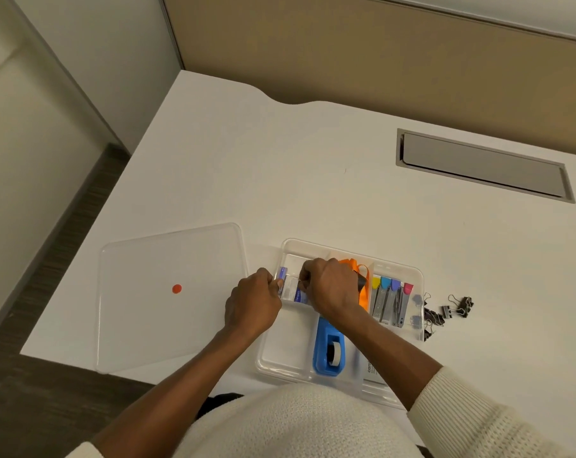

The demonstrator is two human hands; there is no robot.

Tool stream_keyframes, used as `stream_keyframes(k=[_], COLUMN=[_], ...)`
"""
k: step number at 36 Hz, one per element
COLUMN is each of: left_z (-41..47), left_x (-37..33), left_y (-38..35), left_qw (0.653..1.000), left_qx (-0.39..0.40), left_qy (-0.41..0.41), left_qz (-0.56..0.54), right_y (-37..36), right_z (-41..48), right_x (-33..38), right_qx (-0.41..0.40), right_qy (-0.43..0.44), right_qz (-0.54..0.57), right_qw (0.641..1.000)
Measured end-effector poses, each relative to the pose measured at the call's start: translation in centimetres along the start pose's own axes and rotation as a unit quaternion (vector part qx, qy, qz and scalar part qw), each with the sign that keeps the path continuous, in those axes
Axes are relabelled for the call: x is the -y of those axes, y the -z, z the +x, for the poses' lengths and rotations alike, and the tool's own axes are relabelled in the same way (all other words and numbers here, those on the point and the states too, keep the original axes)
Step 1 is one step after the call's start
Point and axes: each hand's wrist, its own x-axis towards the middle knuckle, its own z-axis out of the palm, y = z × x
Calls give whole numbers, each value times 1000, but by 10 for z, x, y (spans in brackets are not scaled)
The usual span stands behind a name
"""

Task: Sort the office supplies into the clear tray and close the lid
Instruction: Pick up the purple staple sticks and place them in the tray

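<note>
The clear divided tray (415, 276) sits on the white desk in front of me. Its back left compartment holds small purple-and-white boxes (291, 289). My left hand (252, 304) pinches the left end of those boxes at the tray's left wall. My right hand (329, 287) is curled over them from the right, fingers closed on a box. An orange lanyard (362, 285) lies under my right hand. Colour-capped staple strips (389, 300) fill a right compartment. A blue tape dispenser (328, 350) lies in the front middle. The clear lid (167, 299) with a red dot lies flat to the left.
Several black binder clips (445, 312) lie loose on the desk just right of the tray. A white card (371, 371) sits in the tray's front right part. A grey cable hatch (481, 165) is set into the desk at the back right. The desk's left edge drops to dark floor.
</note>
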Motion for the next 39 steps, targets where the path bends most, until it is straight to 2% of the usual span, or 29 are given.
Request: stream_keyframes(k=[4,10,14,17,21,27,34,39], left_z=[2,0,1,1,3,3,2,2], left_x=[0,1,2,1,2,4,3,4], left_y=[1,1,-1,-1,1,-1,-4,-4], left_qw=[1000,1000,1000,1000,1000,1000,999,999], left_qx=[5,5,3,8,18,25,20,17], left_qy=[1,-1,0,-3,-11,-13,-18,-24], left_qz=[2,-14,-7,0,10,9,24,23], right_y=[-6,1,8,8,2,4,1,0], right_z=[-7,0,13,22,28,29,25,26], right_x=[5,3,4,7,12,13,11,10], right_qx=[8,7,-13,24,63,65,57,52], right_qy=[23,32,33,43,60,2,23,17], right_qz=[-47,-56,22,76,71,152,136,164], right_qw=[999,998,999,996,994,986,989,985])
